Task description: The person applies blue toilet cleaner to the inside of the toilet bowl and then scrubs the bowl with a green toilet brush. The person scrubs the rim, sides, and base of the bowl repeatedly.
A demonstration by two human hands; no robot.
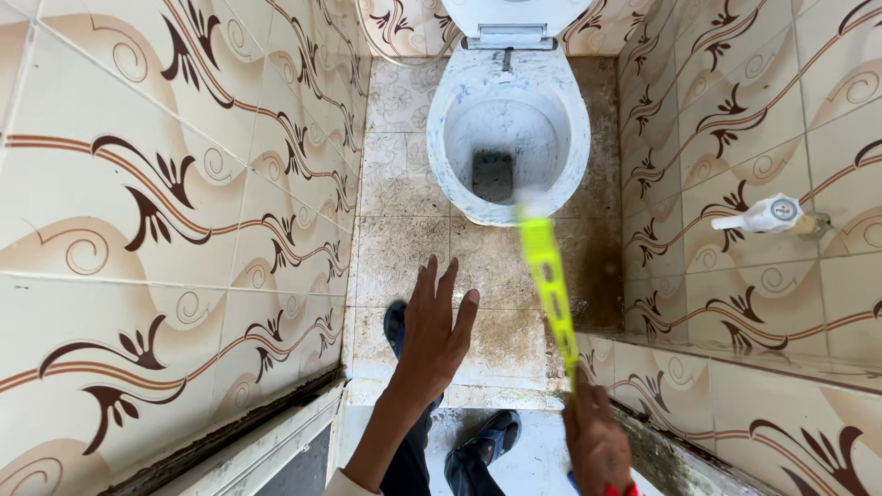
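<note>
- Hands first: our right hand (595, 443) is closed in a fist around the lower end of a bright yellow-green brush handle (548, 285), low at the right of the view.
- The handle runs up and slightly left from that fist; its far end sits at the front rim of the toilet bowl (450, 138), and the tip is blurred, so we cannot tell what kind of head it carries.
- Our left hand (435, 331) holds nothing — fingers straight and slightly spread, back of the hand up, hovering over the floor just short of the bowl and left of the handle.
- The bowl is white with bluish streaks over its rim and inner wall, and a dark patch of water lies at the bottom; the seat and lid (510, 14) are tipped up at the top edge.
- The floor tiles (395, 248) are pale and heavily stained — darkest in a brown patch to the right of the bowl.
- Both side walls (138, 230) carry cream tiles with brown scroll patterns.
- A white tap (767, 216) sticks out of the right wall, well apart from the handle.
- Below our hands we see our two feet in dark blue sandals (487, 441), one by a raised white sill, one behind it.
</note>
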